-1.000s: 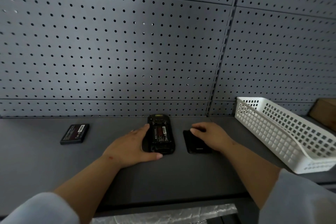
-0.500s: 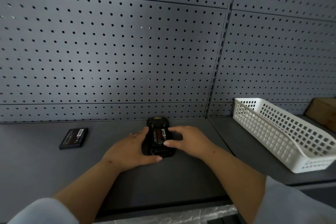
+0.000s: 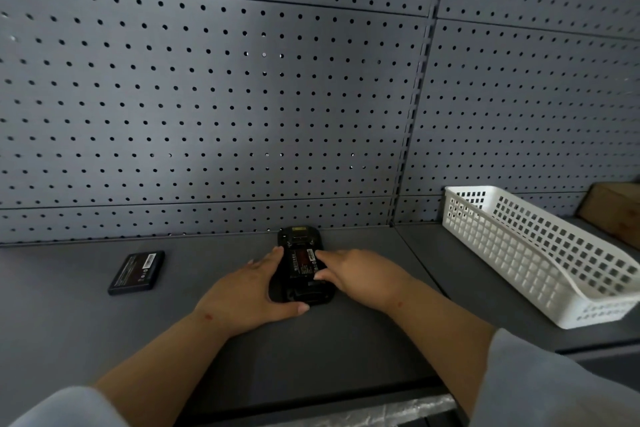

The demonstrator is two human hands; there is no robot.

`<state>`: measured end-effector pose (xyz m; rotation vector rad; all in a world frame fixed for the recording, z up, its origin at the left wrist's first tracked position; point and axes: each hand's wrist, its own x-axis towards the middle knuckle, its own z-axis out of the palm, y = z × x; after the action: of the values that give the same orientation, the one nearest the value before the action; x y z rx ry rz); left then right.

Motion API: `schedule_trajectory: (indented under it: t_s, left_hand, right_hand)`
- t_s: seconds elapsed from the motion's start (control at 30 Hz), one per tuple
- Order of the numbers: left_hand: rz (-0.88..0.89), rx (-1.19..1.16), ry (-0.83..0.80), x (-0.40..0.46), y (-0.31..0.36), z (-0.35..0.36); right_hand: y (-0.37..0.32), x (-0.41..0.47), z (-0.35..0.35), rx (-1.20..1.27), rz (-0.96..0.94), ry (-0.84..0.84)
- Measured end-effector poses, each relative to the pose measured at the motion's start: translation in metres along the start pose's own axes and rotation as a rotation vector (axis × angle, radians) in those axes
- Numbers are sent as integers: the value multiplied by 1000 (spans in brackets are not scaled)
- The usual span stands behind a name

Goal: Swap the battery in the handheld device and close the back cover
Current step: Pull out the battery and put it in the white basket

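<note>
Bracing handheld device [image 3: 302, 270] with flat left hand [image 3: 249, 295]; pressing seated battery [image 3: 302, 262] with open right hand [image 3: 360, 276], risking crooked seating, blocking cover.

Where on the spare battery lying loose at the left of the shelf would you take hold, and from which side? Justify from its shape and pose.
Grip the spare battery across its two long edges, coming from above. It is a thin, flat slab lying label-up on the shelf, so only its edges offer purchase. Nothing crowds it; both hands are away at the handheld device.
</note>
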<state>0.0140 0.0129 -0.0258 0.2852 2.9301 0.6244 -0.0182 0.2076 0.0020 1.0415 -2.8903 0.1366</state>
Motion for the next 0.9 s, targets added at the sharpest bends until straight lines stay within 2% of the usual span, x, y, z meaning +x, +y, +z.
schedule_trajectory:
  t_s: [0.07,0.23,0.33,0.43,0.57,0.67,0.8,0.9]
  left_hand:
    - [8,-13,6,0,0,0]
    - [22,-1,38,1,0,2]
    - [27,1,42,1,0,2]
    - [30,2,42,1,0,1]
    - [37,4,46,1,-1,1]
    - [41,11,41,1,-1,1]
    - [41,11,60,1,1,1]
    - [47,13,68,1,1,1]
  right_hand:
    - [1,-2,4,-41,-42,113]
    - [-6,-2,11,128,-27,301]
    - [-9,0,16,139,42,265]
    - [-7,4,26,131,33,223]
    - [-10,1,22,148,74,352]
    - [-18,-2,15,336,99,390]
    - [-28,-2,12,601,240,490]
    - [-36,-2,10,559,363,572]
